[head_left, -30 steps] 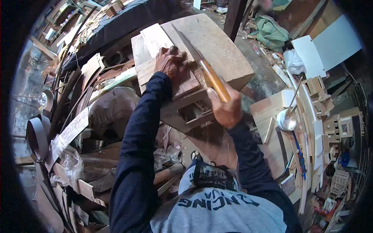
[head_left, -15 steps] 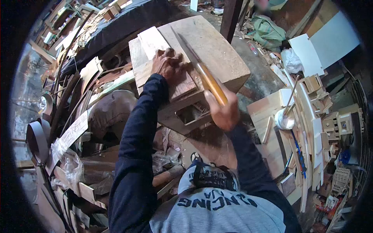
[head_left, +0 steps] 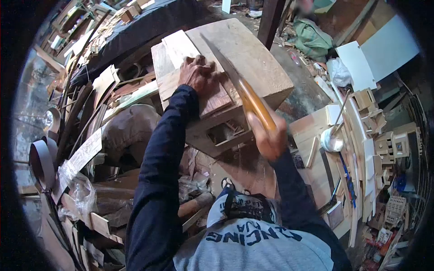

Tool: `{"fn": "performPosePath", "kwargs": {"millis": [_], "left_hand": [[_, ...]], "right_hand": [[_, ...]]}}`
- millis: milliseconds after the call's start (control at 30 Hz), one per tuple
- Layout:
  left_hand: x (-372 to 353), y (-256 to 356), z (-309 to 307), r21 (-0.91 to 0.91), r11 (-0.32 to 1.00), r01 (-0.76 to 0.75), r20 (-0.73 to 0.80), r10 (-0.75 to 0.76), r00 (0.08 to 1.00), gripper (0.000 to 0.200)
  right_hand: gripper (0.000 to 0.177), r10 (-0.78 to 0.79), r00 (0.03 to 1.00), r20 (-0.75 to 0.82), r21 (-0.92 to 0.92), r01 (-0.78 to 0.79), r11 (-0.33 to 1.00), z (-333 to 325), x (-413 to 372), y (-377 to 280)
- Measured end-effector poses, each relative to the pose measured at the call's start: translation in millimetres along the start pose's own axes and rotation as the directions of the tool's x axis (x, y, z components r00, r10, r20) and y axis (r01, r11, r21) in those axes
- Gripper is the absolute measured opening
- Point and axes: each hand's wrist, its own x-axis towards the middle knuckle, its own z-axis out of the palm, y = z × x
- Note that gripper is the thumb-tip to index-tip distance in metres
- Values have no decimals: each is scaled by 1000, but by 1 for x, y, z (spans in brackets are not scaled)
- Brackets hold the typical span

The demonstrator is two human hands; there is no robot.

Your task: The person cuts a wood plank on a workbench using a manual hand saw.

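My left hand [head_left: 198, 73] presses flat on a reddish wooden board [head_left: 216, 100] lying on a thick worn wooden block [head_left: 253, 58]. My right hand [head_left: 270, 139] grips the orange wooden handle of a hand saw [head_left: 235, 74], whose long grey blade runs diagonally up and left across the block, right beside my left hand's fingers. A pale plank [head_left: 180, 45] lies on the block beyond my left hand. Both arms wear dark blue sleeves.
A small wooden box frame [head_left: 224, 133] sits under the board. Scrap planks and strips pile up at left [head_left: 106, 81]. At right lie a white cup with a stick [head_left: 332, 141], miniature wooden houses [head_left: 393, 144] and white sheets [head_left: 361, 63]. A green cloth [head_left: 312, 36] lies behind.
My right hand has drawn the saw back toward me, down and to the right, after pushing it forward half a second ago. My left hand stays pressed on the board.
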Motion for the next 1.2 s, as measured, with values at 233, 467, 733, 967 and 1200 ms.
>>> {"fn": "performPosePath", "kwargs": {"millis": [233, 467, 733, 967, 1200], "left_hand": [[-1, 5, -10, 19, 999, 32, 41, -33, 999, 35], [-3, 14, -17, -34, 999, 41, 53, -39, 998, 38], [-2, -5, 6, -38, 994, 103, 101, -98, 990, 38], [4, -2, 7, -30, 996, 84, 64, -82, 995, 33], [8, -2, 0, -18, 998, 57, 95, -55, 994, 34]], "right_hand": [[44, -135, 983, -123, 8, 137, 990, -24, -73, -7], [30, -237, 963, -129, 33, 243, 969, 19, 20, 7], [45, -115, 990, -79, -67, 110, 992, -25, -65, -31], [29, -171, 976, -134, 8, 174, 985, 20, 30, 8], [33, -164, 970, -177, -30, 162, 986, -19, -67, -8]]}}
